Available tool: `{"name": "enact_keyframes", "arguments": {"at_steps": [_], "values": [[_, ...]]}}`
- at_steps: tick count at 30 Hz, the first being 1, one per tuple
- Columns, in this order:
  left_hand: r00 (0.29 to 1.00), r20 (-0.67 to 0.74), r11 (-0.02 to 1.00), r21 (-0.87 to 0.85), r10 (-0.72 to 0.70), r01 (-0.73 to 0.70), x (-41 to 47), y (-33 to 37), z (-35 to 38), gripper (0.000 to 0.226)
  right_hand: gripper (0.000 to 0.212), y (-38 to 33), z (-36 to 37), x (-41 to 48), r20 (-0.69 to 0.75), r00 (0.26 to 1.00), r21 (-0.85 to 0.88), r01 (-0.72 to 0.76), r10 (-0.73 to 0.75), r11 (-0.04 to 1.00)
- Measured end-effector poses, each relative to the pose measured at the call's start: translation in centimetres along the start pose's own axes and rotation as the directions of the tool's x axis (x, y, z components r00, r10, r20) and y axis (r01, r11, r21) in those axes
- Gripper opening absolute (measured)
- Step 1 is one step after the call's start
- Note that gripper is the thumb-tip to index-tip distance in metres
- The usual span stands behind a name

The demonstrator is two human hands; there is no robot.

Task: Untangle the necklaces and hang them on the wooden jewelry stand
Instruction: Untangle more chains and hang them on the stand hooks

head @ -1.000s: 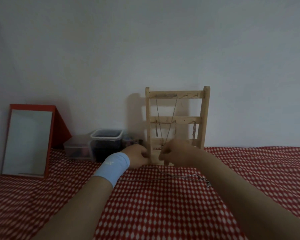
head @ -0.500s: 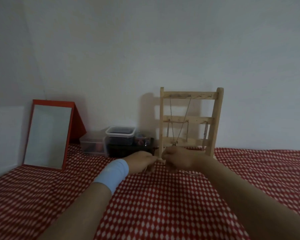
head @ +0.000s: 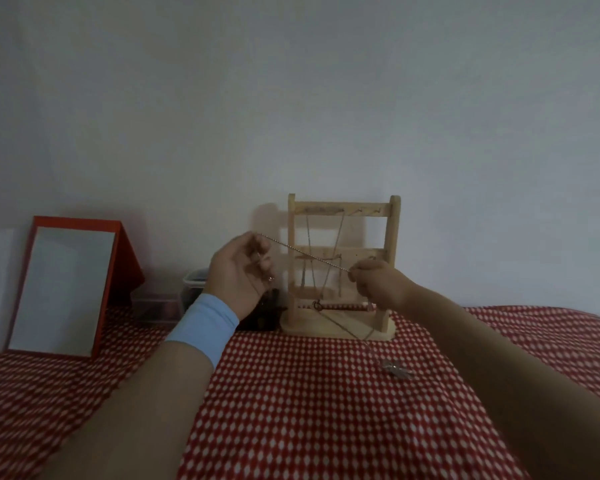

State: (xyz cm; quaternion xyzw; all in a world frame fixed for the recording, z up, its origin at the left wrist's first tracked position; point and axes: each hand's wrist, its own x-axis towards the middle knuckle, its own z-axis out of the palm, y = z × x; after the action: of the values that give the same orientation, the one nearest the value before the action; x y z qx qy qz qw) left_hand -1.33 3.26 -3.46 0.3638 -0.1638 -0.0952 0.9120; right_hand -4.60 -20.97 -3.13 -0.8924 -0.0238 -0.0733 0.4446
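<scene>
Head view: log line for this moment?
step: untangling | left hand: pinches chain | right hand: pinches chain, stretched between hands | pendant: on cloth | stand: holds hung necklaces

Matt wooden stand (head: 343, 251), metal chain (head: 305, 252)

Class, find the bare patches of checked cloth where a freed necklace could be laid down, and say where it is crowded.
Free: the cloth between the forearms, left of the pendant; the stretch right of the wooden stand; the strip before the red-framed mirror. Crowded: the containers between mirror and stand, and the stand's base, where chain trails.
</scene>
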Motion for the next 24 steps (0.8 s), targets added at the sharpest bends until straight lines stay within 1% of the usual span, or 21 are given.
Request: {"name": "enact_keyframes", "arguments": {"at_steps": [2,4,5,7,10,13,15,17,18,20,22,24], "values": [[0.999,0.006,0.998,-0.048,0.041,-0.041,0.4,0.5,1.3,0.016,0.043,-0.2,-0.4,-0.3,-0.009,1.0,0.01,0.029,-0.029,1.0],[0.997,0.033,0.996,-0.057,0.067,-0.065,0.7,1.2,2.6,0.007,0.048,-0.4,-0.9,-0.7,-0.012,0.999,0.025,0.044,-0.044,0.999],[0.996,0.045,0.996,-0.046,0.079,-0.077,0.7,1.6,3.3,0.009,0.048,-0.5,-1.1,-0.9,-0.004,0.999,0.044,0.053,-0.053,0.998],[0.994,0.058,0.996,-0.005,0.093,-0.093,0.8,2.1,4.4,0.025,0.046,-0.9,-1.5,-1.1,0.004,0.997,0.074,0.077,-0.077,0.994],[0.989,0.072,0.984,0.114,0.127,-0.135,1.0,2.4,5.9,0.032,0.035,-1.9,-1.9,-1.6,0.037,0.991,0.118,0.123,-0.128,0.985],[0.984,0.066,0.936,0.302,0.168,-0.18,1.2,3.0,7.0,0.035,0.021,-2.7,-2.1,-1.8,0.086,0.986,0.226,0.12,-0.142,0.967],[0.976,0.035,0.902,0.377,0.215,-0.212,1.5,3.7,7.3,0.03,0.019,-2.7,-2.3,-1.5,0.018,0.996,0.242,0.086,-0.093,0.967],[0.967,-0.031,0.863,0.458,0.252,-0.21,1.6,4.5,7.0,0.021,0.019,-2.0,-2.6,-1.1,-0.106,0.994,0.215,0.043,-0.02,0.976],[0.963,-0.054,0.833,0.516,0.264,-0.199,1.6,4.7,6.8,0.02,0.02,-1.6,-2.9,-1.0,-0.159,0.987,0.2,0.029,0.003,0.979],[0.959,-0.069,0.778,0.603,0.273,-0.178,1.5,4.8,6.3,0.021,0.02,-0.6,-3.3,-0.8,-0.219,0.975,0.17,0.018,0.02,0.985],[0.964,-0.08,0.773,0.616,0.252,-0.151,1.3,4.5,6.1,0.022,0.018,0.1,-3.5,-0.8,-0.244,0.97,0.127,0.009,0.023,0.992],[0.974,-0.095,0.806,0.581,0.208,-0.115,1.2,4.2,6.2,0.022,0.019,0.6,-3.3,-0.8,-0.271,0.962,0.072,-0.013,0.032,0.997]]}}
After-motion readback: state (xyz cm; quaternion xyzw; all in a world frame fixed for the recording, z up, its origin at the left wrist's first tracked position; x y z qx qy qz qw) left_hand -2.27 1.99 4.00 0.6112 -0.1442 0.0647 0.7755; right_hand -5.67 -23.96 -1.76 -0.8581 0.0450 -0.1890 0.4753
